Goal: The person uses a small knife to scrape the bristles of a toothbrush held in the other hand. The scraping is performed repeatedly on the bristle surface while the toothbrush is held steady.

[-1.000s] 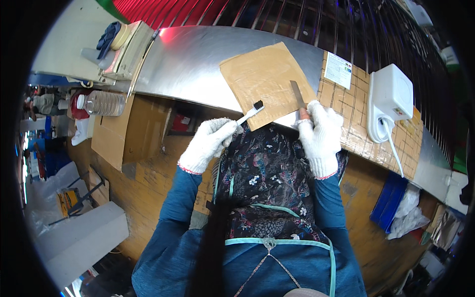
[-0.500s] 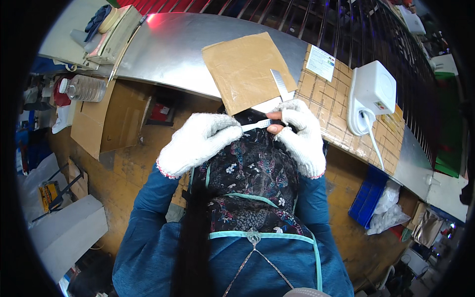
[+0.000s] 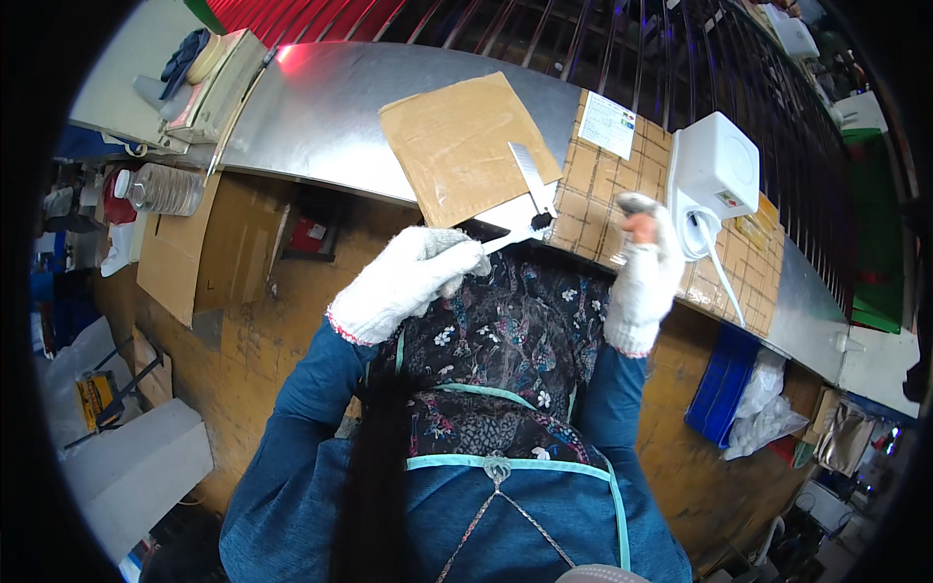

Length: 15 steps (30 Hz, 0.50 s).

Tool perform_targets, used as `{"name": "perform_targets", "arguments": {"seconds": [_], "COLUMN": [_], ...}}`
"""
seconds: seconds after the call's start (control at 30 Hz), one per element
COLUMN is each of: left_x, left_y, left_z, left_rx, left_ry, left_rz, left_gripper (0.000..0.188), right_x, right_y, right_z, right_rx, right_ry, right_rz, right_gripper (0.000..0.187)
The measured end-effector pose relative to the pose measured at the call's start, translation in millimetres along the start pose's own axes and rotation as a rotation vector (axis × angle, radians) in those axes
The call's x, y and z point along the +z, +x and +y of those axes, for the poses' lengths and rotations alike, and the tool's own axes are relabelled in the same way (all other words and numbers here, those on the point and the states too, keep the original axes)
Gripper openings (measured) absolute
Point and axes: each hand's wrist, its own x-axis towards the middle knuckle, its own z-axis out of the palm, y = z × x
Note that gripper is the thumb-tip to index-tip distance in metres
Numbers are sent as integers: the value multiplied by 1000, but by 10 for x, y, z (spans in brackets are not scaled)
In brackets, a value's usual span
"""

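Looks under way, with brush (image 3: 511, 236) clamped in left hand (image 3: 403, 284), strip (image 3: 529, 175) unheld at one o'clock. Cannot tell grip of blurred right hand (image 3: 645, 275), three o'clock, or work left.

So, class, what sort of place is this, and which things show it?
Probably a workshop or factory: a metal-topped bench, a row of bars beyond it, and a gloved left hand holding a brush.

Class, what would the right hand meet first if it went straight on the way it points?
Probably the gridded board just past the right hand's fingertips, though height is unclear.
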Motion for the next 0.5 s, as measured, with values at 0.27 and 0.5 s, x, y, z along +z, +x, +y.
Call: {"name": "perform_targets", "arguments": {"seconds": [0.27, 0.5], "left_x": [-108, -250], "left_y": [37, 54], "left_z": [-48, -111], "left_rx": [-42, 24], "left_ry": [-152, -144], "left_rz": [28, 93], "left_gripper": [33, 33], "right_x": [414, 592], "right_y": [112, 185], "right_z": [228, 173], "right_rx": [-317, -345], "right_ry": [-958, -1108], "right_rz": [-99, -114], "right_gripper": [16, 20]}}
